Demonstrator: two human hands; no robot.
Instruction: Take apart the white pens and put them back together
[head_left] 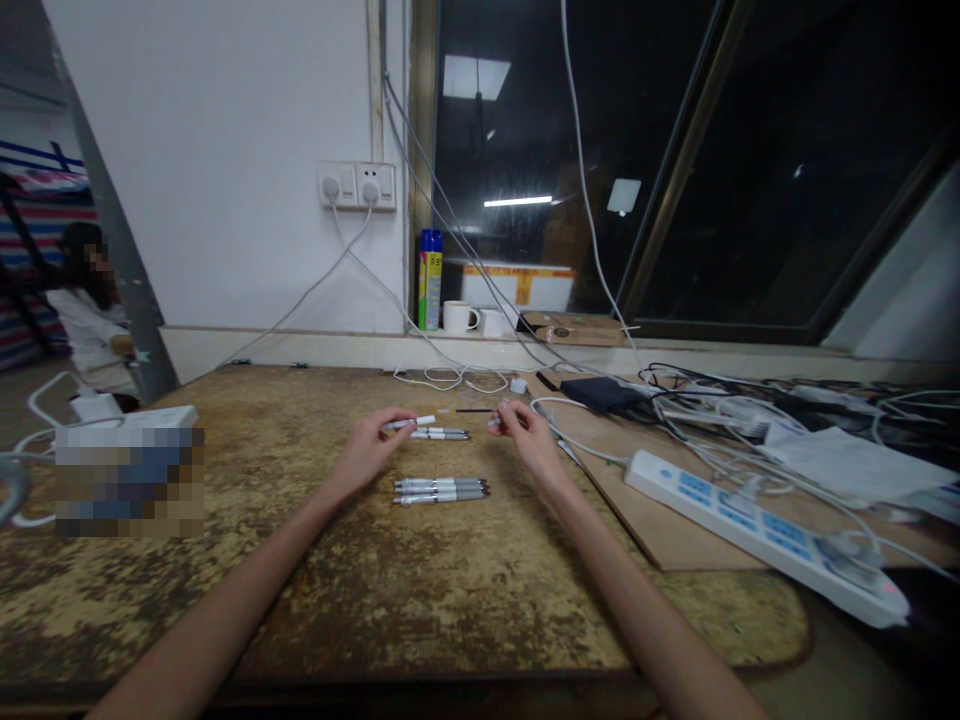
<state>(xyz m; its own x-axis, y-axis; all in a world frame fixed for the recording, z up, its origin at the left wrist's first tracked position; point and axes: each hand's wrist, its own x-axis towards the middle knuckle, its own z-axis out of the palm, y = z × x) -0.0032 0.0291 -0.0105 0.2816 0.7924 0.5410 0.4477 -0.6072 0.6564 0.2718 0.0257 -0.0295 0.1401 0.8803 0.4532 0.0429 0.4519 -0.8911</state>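
My left hand (pixel 371 440) pinches a white pen barrel (pixel 421 421) that points to the right. A thin pen refill (pixel 472 410), dark along its right part and yellowish on the left, extends leftward from the fingertips of my right hand (pixel 525 430). A small greyish piece (pixel 495 424) also shows at those fingers; its kind is unclear. The barrel and the refill are apart. Just below the barrel lie white-and-grey pens (pixel 448 434), partly behind my left fingers. Nearer to me, several similar pens (pixel 442 490) rest side by side on the worn wooden table (pixel 420 590).
To the right, a white power strip (pixel 750 530) lies across a brown board (pixel 660 510) near tangled cables and a black box (pixel 604 393). A spray can (pixel 430 280) and white mug (pixel 459 316) stand on the sill. A person (pixel 90 320) is at far left.
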